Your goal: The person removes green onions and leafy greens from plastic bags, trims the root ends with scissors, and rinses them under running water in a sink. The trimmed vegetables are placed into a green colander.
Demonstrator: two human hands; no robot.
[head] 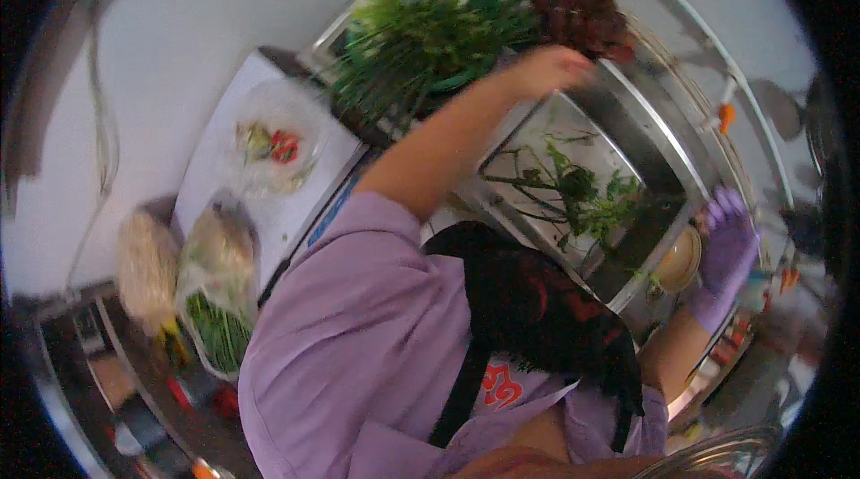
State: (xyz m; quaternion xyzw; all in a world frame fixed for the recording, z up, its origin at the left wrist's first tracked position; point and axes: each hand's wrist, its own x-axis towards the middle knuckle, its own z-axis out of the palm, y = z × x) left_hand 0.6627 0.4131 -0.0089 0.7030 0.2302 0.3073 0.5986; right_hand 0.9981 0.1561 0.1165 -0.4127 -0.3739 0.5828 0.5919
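Observation:
My bare left hand [554,71], blurred, reaches across to the upper sink, just below a dark red leafy bunch [584,19]; whether its fingers hold anything cannot be told. A green plastic basket [457,81] heaped with long green leafy vegetables [430,29] lies above my left forearm. My right hand [729,244], in a purple glove, is by the far right edge of the sink, fingers extended, beside a yellowish bowl [678,259]. Between my hands, loose green stems and leaves [578,190] lie in a metal sink basin [655,210].
On a white surface [208,143] at left lies a clear plastic bag or wrap [275,143] with red and pale pieces. Below it stand a bag of green stalks [218,318] and a pale bag [144,271]. A pale hose or pipe [712,29] curves along the right.

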